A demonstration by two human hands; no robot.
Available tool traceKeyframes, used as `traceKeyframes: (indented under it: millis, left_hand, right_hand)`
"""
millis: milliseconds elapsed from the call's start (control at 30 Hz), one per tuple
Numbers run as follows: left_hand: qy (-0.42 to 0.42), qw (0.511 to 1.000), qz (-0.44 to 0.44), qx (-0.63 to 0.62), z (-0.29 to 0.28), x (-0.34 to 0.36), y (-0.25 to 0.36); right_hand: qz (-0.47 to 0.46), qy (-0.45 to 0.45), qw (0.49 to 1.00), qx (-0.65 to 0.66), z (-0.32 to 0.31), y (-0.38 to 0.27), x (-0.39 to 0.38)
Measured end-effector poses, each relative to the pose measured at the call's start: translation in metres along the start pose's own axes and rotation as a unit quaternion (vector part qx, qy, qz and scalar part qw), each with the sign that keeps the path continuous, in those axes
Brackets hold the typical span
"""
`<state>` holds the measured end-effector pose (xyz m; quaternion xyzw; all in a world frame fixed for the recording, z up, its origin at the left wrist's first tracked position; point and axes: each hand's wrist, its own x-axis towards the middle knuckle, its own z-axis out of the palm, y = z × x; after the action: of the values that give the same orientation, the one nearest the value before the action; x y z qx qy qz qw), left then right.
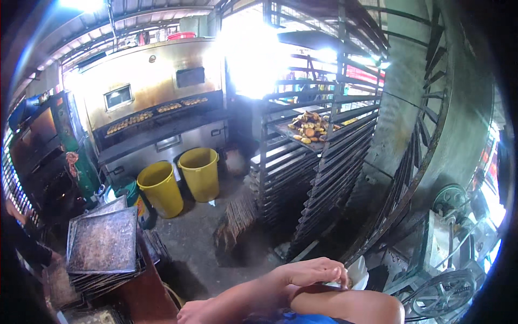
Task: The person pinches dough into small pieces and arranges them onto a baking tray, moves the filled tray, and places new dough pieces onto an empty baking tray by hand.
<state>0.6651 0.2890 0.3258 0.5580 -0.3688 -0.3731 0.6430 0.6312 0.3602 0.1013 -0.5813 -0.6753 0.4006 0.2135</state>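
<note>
At the bottom, a bare forearm rises from the lower left and ends in my left hand (318, 270). Its fingers bend downward over something mostly hidden. Right beside the fingertips is a white, thin-looking thing (359, 272), perhaps a bag or paper; its kind is unclear. Below the hand, a rounded bare limb (350, 308) crosses the lower edge, and I cannot tell whether it is a knee or an arm. Blue cloth (313, 317) shows beneath it. My right hand cannot be made out.
Stacked dark baking trays (102, 243) stand at left, with a person's arm (32, 243) beside them. Two yellow bins (161, 189) stand before a large oven (156, 70) holding rows of baked pieces. A tall rack (340, 135) carries a loaded tray; a wheeled machine (448, 291) sits at right.
</note>
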Motion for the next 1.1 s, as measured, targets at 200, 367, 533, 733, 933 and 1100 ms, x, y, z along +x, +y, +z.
traceKeyframes:
  millis: [200, 367, 533, 733, 933, 1100]
  left_hand:
    - [-0.037, 0.987, 0.133, 0.084, -0.023, -0.016, -0.03]
    - [0.269, 0.8, 0.289, 0.451, -0.049, -0.094, 0.001]
    - [0.596, 0.678, 0.299, 0.309, -0.055, -0.227, -0.062]
    - [0.828, 0.528, 0.182, 0.051, -0.062, -0.265, -0.193]
    - [0.903, 0.299, 0.309, 0.009, -0.101, -0.256, -0.176]
    - [0.896, 0.308, 0.32, 0.012, -0.123, -0.239, -0.18]
  right_hand:
    - [0.007, -0.014, 0.996, -0.089, -0.054, -0.013, 0.024]
    - [0.003, 0.129, 0.918, -0.376, -0.239, -0.075, 0.003]
    - [-0.046, 0.631, 0.515, -0.578, -0.518, -0.14, -0.113]
    - [0.193, 0.691, 0.444, -0.537, -0.651, -0.151, -0.239]
    - [0.2, 0.684, 0.486, -0.506, -0.668, -0.091, -0.259]
    - [0.16, 0.69, 0.505, -0.494, -0.648, -0.078, -0.267]
